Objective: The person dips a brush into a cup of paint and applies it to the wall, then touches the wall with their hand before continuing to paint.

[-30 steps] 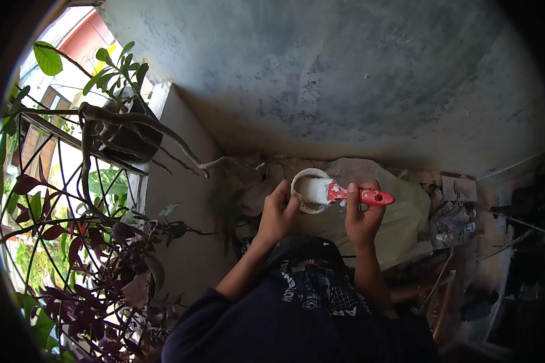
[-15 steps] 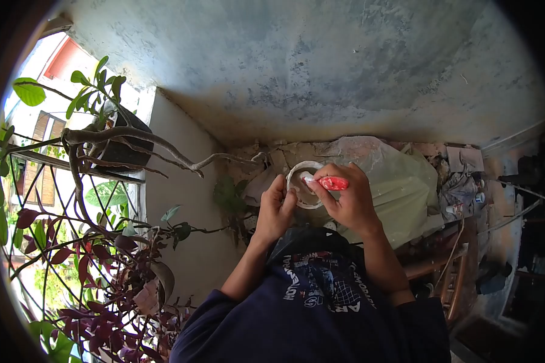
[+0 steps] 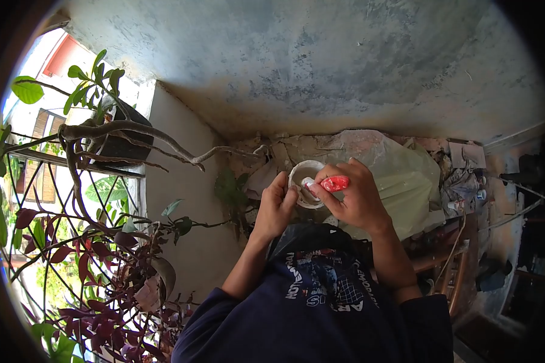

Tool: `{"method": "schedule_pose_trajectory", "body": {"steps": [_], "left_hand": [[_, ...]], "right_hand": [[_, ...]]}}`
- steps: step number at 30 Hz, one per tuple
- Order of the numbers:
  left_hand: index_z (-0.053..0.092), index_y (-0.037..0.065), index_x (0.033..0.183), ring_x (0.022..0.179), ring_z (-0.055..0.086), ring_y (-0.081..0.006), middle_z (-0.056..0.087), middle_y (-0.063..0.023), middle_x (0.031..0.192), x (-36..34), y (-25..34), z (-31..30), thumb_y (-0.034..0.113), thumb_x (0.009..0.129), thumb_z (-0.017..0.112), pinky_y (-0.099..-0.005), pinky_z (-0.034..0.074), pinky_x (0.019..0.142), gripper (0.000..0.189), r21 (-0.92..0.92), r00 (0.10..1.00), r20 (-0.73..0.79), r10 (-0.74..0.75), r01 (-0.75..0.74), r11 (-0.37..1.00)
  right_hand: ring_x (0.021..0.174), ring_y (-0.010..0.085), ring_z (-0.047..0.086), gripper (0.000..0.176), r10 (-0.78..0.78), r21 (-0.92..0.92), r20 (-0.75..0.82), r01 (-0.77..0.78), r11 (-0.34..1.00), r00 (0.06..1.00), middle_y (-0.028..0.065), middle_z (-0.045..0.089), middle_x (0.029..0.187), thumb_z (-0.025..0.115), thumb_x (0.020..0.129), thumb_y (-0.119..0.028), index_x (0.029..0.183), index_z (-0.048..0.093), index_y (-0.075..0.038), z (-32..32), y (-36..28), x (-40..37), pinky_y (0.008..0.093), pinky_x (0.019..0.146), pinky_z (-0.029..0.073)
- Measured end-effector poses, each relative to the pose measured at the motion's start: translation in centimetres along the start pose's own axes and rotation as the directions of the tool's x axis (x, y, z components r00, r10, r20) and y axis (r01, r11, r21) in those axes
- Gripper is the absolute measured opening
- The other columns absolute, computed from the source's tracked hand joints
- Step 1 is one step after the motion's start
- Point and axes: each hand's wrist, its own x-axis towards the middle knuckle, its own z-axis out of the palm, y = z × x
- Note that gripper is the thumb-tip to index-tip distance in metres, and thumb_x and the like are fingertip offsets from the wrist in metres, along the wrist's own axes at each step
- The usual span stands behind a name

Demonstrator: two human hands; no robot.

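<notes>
A round white tub (image 3: pixel 307 164) is held close in front of my chest. My left hand (image 3: pixel 277 206) grips its left side, thumb up at the rim and fingers wrapped round the wall. My right hand (image 3: pixel 355 196) is closed on a paintbrush (image 3: pixel 335 183) with a red handle, smeared white near its lower part. The brush slants into the mouth of the tub, and its bristle end is mostly hidden inside. Whitish residue coats the tub's inner wall.
A patchy grey-blue wall (image 3: pixel 345 66) rises ahead. Below it lies a pale plastic sheet (image 3: pixel 399 181), with clutter (image 3: pixel 466 193) to its right. At left, a bare bent branch (image 3: pixel 181 151) from a potted plant reaches toward my hands, beside a metal lattice and purple-leaved plants (image 3: pixel 103 320).
The view has shifted slightly. My right hand and the paintbrush have moved a little within the tub, the handle now tilted slightly differently. Both grips are unchanged.
</notes>
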Motion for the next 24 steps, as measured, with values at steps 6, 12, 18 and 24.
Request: {"method": "schedule_pose_trajectory", "body": {"steps": [6,12,18,24], "left_hand": [[0.049,0.0,0.088,0.07,0.048,-0.0053,0.052,-0.0009,0.075,0.1,0.1,0.2,0.009,0.093,0.044,-0.0238,0.043,0.062,0.012,-0.072,1.0,-0.005,-0.023,0.022,0.997],[0.052,-0.001,0.107,0.077,0.055,-0.0061,0.06,-0.0028,0.09,0.8,0.0,-0.7,0.012,0.095,0.044,-0.0229,0.047,0.066,0.019,-0.035,1.0,0.021,0.021,-0.02,0.999],[0.051,0.0,0.09,0.071,0.051,-0.0061,0.055,-0.0012,0.078,0.6,0.8,-0.4,0.011,0.094,0.045,-0.0235,0.045,0.064,0.013,-0.067,0.999,-0.013,0.029,-0.03,0.997],[0.051,0.0,0.092,0.069,0.053,-0.0064,0.057,-0.0027,0.079,0.9,0.5,-0.2,0.01,0.094,0.044,-0.0237,0.045,0.063,0.012,-0.077,0.997,-0.046,0.061,-0.065,0.995]], "right_hand": [[0.052,0.0226,0.05,0.015,-0.006,-0.082,-0.115,-0.004,0.997,0.993,0.0023,0.056,0.06,0.064,0.085,-0.02,0.078,0.055,-0.01,0.0,0.6,0.5,0.0345,0.058,0.034],[0.052,0.0218,0.05,0.015,-0.041,-0.052,-0.165,0.033,0.998,0.985,0.0014,0.055,0.06,0.064,0.085,-0.02,0.078,0.055,-0.01,0.3,0.3,1.3,0.0341,0.058,0.034],[0.051,0.0224,0.05,0.017,-0.039,-0.162,-0.066,0.028,0.986,0.997,0.0031,0.054,0.059,0.064,0.085,-0.021,0.077,0.054,-0.01,0.2,0.2,1.7,0.0347,0.058,0.034],[0.051,0.0222,0.049,0.017,-0.048,-0.023,-0.117,0.046,0.999,0.992,0.0039,0.053,0.058,0.064,0.085,-0.021,0.076,0.053,-0.01,1.1,0.2,2.1,0.0345,0.058,0.034]]}}
